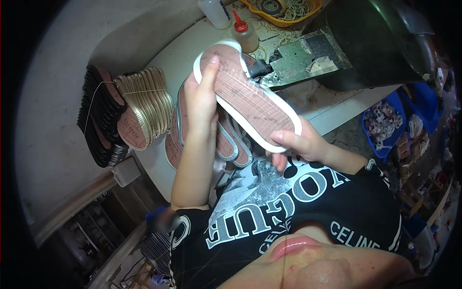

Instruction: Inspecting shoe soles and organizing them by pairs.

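A shoe insole [250, 98] with a pinkish-brown ribbed face and a white wrapped edge is held up in both hands. My left hand [204, 94] grips its far-left part, thumb pressed on the brown face. At the near-right end my right hand [301, 142] pinches the rim, its thumb on top and fingers underneath. The insole's upper right edge meets the small black tip [260, 69] of a dark green machine [308, 55]; whether they touch, I cannot tell. Below my hands lie several silver-edged insoles [226, 142], partly covered by my left arm.
Bundled black-edged insoles [98, 111] and gold-edged insoles [144, 103] stand left on the white table [163, 62]. Behind are a red-capped glue bottle [245, 36], a white bottle [214, 13] and a yellow basket [288, 20]. A blue bin [382, 127] of scraps sits right.
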A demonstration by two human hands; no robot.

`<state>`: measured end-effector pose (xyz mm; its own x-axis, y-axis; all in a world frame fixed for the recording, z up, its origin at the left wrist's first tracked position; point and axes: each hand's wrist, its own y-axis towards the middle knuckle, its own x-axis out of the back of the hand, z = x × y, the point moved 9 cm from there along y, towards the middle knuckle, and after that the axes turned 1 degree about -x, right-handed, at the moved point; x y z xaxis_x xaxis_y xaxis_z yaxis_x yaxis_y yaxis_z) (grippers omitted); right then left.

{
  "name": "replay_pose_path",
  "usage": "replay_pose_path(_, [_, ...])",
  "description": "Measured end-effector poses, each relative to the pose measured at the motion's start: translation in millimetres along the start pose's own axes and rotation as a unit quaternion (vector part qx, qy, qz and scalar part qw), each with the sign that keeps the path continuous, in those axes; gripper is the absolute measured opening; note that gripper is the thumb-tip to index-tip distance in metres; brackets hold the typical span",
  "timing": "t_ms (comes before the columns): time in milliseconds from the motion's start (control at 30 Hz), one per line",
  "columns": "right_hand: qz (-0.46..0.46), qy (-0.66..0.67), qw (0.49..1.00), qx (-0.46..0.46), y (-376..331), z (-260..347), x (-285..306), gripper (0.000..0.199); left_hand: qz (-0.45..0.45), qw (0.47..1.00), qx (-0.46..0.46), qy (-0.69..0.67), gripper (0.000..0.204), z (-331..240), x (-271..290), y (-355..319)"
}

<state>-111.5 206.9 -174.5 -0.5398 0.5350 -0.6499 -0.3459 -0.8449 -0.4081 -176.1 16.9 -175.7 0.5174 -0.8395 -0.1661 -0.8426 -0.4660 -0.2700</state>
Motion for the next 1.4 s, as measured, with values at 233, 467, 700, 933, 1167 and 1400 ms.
replay_pose_path(233, [-0.040, 0.053, 0.994, 0.090, 31.3, 22.2, -11.0, 0.027, -0.088, 0.845, -0.127, 0.512, 0.077, -43.3, 37.5, 39.3])
replay_pose_path(467, [-0.057, 0.063, 0.990, 0.117, 51.9, 26.9, -13.4, 0.030, 0.340, 0.652, -0.347, 0.582, 0.060, -79.7, -59.0, 4.5])
replay_pose_path(700, [-0.079, 0.082, 0.989, 0.098, 52.3, 30.7, -13.1, 0.038, 0.512, 0.610, -0.123, 0.592, 0.034, -47.0, -63.9, 18.0])
replay_pose_path(933, [-0.049, 0.117, 0.985, 0.120, 50.6, 28.1, -12.0, 0.043, 0.440, 0.607, -0.216, 0.625, 0.034, -67.8, -65.6, 4.8])
replay_pose_path(1167, [-0.045, 0.104, 0.988, 0.104, 50.8, 30.1, -6.2, 0.040, 0.406, 0.692, -0.052, 0.595, 0.029, -58.7, -49.0, -12.4])
replay_pose_path(1400, [-0.035, 0.091, 0.992, 0.085, 48.8, 35.8, -1.9, 0.040, 0.360, 0.766, 0.037, 0.531, 0.033, -38.5, -32.8, -20.4])
